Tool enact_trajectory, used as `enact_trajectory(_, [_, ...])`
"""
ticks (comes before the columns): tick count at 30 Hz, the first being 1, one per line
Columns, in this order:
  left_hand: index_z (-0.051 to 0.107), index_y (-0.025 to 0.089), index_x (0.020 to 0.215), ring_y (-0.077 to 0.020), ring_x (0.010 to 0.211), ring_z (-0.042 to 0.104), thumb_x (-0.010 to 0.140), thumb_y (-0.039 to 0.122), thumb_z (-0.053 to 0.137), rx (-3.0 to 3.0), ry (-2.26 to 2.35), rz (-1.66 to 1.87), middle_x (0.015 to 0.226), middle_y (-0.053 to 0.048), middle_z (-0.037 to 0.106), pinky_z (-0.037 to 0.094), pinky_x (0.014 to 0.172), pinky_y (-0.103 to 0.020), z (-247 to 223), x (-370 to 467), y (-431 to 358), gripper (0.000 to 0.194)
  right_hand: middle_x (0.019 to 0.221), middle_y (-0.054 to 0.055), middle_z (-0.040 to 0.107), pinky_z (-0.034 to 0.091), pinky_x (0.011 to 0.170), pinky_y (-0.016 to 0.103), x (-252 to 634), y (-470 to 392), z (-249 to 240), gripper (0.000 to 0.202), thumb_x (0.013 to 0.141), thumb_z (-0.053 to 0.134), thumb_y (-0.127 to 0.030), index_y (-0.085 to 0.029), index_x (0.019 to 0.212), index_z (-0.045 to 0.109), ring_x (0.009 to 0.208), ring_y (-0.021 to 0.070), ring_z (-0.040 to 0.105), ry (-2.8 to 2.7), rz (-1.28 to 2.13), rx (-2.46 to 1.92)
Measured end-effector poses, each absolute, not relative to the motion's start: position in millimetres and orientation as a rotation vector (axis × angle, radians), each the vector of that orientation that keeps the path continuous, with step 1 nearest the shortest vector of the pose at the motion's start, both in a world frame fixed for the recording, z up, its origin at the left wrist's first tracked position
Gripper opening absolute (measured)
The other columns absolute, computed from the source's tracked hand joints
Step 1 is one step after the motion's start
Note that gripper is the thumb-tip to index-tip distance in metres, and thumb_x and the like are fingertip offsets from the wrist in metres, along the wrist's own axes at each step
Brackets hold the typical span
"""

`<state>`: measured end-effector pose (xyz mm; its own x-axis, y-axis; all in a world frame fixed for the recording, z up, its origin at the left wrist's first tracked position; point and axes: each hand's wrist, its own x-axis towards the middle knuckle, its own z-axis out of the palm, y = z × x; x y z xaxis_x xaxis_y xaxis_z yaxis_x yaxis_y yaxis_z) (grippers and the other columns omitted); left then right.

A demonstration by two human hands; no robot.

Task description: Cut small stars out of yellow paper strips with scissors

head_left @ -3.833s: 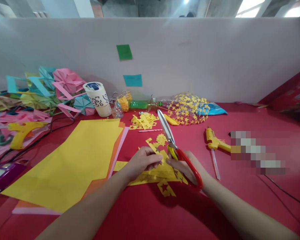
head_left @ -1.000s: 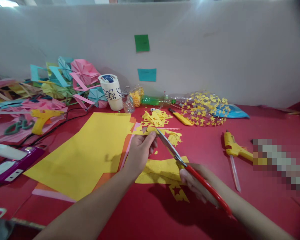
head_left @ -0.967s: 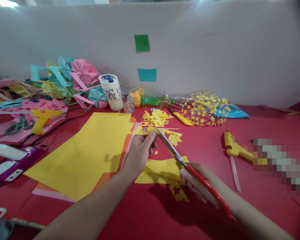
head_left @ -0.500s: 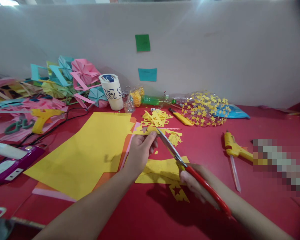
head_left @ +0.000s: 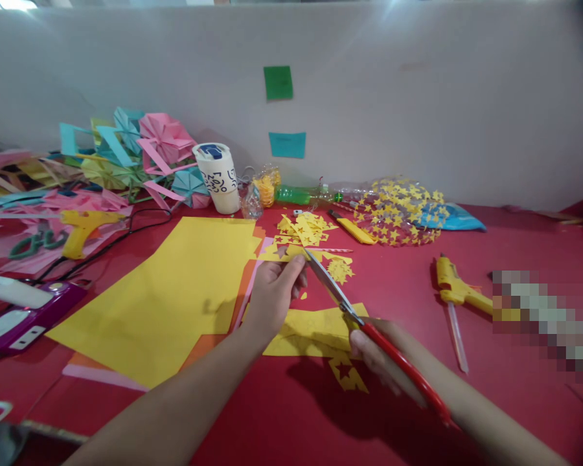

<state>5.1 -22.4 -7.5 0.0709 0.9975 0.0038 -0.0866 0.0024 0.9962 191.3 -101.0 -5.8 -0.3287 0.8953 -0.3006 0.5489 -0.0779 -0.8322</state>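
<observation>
My left hand (head_left: 276, 288) pinches a strip of yellow paper (head_left: 296, 251) that has a star-shaped hole in it. In my right hand (head_left: 381, 353) are red-handled scissors (head_left: 340, 298), their blade tips touching the strip beside my left fingertips. Just beyond lies a small heap of cut yellow stars (head_left: 340, 270), and behind it a pile of yellow paper scraps (head_left: 306, 228). A larger yellow piece (head_left: 311, 333) lies under and between my hands, with a star-holed scrap (head_left: 347, 374) at its near edge.
Large yellow sheets (head_left: 170, 291) lie over orange and pink paper at left. Behind stand a white tumbler (head_left: 218, 178), a green bottle (head_left: 296, 194), a yellow cutter knife (head_left: 354, 230) and a star-covered plastic piece (head_left: 401, 210). Glue guns lie left (head_left: 80, 230) and right (head_left: 449, 281).
</observation>
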Motion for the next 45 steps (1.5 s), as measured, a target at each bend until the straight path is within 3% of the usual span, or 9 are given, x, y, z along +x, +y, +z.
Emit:
enact_trajectory(11, [0.056, 0.015, 0.051, -0.005, 0.04, 0.038, 0.083, 0.039, 0.056, 1.182, 1.078, 1.212, 0.044, 0.002, 0.047, 0.027, 0.04, -0.019, -7.5, 5.4, -22.3, 0.04, 0.048, -0.007, 0.042, 0.027, 0.036, 0.018, 191.6, -101.1, -9.8, 0.043, 0.094, 0.039, -0.055, -0.02, 0.069, 0.042, 0.036, 0.0056, 0.038, -1.768, 1.429, -1.577])
enact_trajectory(22, [0.056, 0.015, 0.051, -0.0049, 0.039, 0.037, 0.083, 0.04, 0.056, 1.182, 1.086, 1.194, 0.042, 0.003, 0.044, 0.026, 0.04, -0.019, -7.1, 4.8, -22.3, 0.041, 0.045, -0.008, 0.039, 0.023, 0.036, 0.02, 195.5, -104.0, -23.6, 0.05, 0.088, 0.041, -0.066, -0.02, 0.069, 0.045, 0.035, 0.0057, 0.033, -1.633, 1.469, -1.62])
enact_trajectory(38, [0.057, 0.015, 0.051, -0.0054, 0.039, 0.037, 0.082, 0.044, 0.056, 1.169, 1.088, 1.182, 0.04, 0.003, 0.042, 0.025, 0.04, -0.02, -8.6, 4.6, -21.6, 0.042, 0.048, -0.007, 0.036, 0.022, 0.037, 0.021, 188.2, -103.3, -10.9, 0.054, 0.085, 0.04, -0.071, -0.021, 0.062, 0.036, 0.039, 0.0065, 0.031, -1.661, 1.371, -1.559])
enact_trajectory(45, [0.057, 0.015, 0.054, -0.0048, 0.04, 0.038, 0.083, 0.041, 0.057, 1.138, 1.055, 1.199, 0.045, 0.002, 0.048, 0.025, 0.04, -0.019, -10.4, 4.3, -21.5, 0.038, 0.048, -0.009, 0.036, 0.023, 0.036, 0.02, 191.3, -100.6, -10.2, 0.049, 0.088, 0.041, -0.066, -0.021, 0.067, 0.037, 0.036, 0.0054, 0.031, -1.701, 1.477, -1.552])
